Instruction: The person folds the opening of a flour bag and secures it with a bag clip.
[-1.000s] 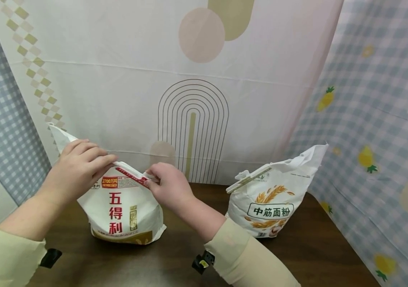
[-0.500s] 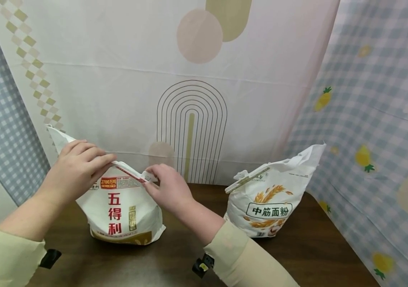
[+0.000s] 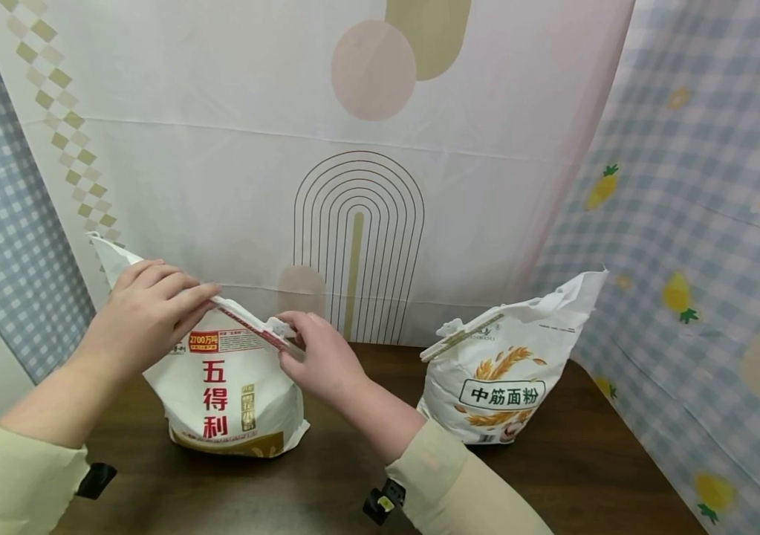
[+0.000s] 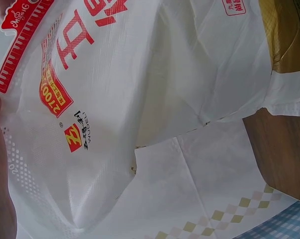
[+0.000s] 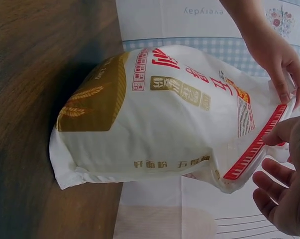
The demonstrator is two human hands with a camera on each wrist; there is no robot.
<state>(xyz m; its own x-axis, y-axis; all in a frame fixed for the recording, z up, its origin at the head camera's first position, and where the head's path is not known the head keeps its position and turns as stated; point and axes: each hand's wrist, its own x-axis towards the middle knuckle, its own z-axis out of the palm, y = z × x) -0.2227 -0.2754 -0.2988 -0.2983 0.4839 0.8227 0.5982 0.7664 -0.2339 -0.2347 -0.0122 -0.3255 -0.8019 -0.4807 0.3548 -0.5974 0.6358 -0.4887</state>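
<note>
A white flour bag with red lettering stands on the left of the table. Along its folded top lies a red and white bag clip. My left hand curls over the bag's top and pinches the clip's left end. At the other end, my right hand pinches the clip between thumb and fingers, beside a white tab. In the right wrist view the thumb of my right hand lies against the clip's red strip; the bag's left top corner sticks out past my left hand.
Another flour bag, printed with wheat ears, stands to the right with an olive and white clip across its top. Both bags are on a dark wooden table. A patterned cloth hangs behind, with checked cloth at the right.
My right hand has shifted slightly right and down along the clip, so more of the white tab shows. My left hand and both bags stay nearly in place.
</note>
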